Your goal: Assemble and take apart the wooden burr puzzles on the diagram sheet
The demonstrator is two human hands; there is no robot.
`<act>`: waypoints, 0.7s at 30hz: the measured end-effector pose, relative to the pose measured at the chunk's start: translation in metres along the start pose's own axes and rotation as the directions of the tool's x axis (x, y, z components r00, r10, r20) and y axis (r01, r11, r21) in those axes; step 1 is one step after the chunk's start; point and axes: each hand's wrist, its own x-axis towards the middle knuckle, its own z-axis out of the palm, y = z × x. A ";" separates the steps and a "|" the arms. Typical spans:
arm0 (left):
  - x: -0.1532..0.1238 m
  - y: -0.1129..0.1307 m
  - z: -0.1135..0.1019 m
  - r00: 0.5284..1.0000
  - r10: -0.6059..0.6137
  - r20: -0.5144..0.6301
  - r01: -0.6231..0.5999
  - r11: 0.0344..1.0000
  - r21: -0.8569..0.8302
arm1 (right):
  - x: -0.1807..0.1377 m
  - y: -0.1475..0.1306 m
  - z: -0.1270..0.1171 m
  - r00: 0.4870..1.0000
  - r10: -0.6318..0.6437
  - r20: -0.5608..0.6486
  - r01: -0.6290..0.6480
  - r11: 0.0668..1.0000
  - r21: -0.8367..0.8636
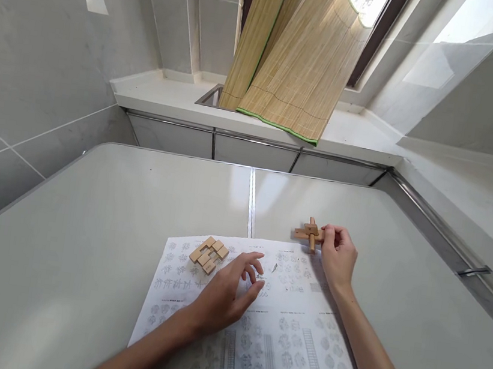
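Between the fingertips of my right hand [339, 256] is one arm of a wooden burr puzzle [311, 234], a cross of interlocking sticks at the sheet's top right edge. My left hand [235, 289] hovers over or rests on the printed instruction sheet [273, 327], fingers curved and apart with nothing between them. Left of that hand lies a second wooden puzzle piece group [209, 254], made of several small light blocks set close together on the paper. The sheet carries rows of small puzzle drawings, partly covered by my left forearm.
A pale table [85, 236] with a metal seam [251, 200] spreads under the sheet. Behind it stand a white counter [149, 96] with a hanging bamboo mat [303, 65] and a window. Tiled walls close in both sides, and a metal rail [439, 222] runs along the right.
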 end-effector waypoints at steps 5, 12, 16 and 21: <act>0.005 -0.004 -0.014 0.973 0.222 -0.060 -0.188 0.918 0.349 | 0.002 0.006 -0.002 0.997 -0.072 -0.039 0.066 0.987 -0.148; 0.015 -0.014 -0.059 0.954 0.190 -0.230 -0.070 0.892 0.446 | 0.000 0.009 0.001 0.994 -0.105 0.013 0.105 0.987 -0.123; 0.011 -0.023 -0.082 0.968 0.051 -0.245 0.051 0.918 0.393 | -0.001 0.008 0.001 0.992 -0.128 0.001 0.127 0.981 -0.144; 0.004 -0.037 -0.102 0.983 -0.066 -0.169 0.130 0.906 0.403 | -0.001 0.006 0.002 0.990 -0.138 -0.020 0.133 0.976 -0.171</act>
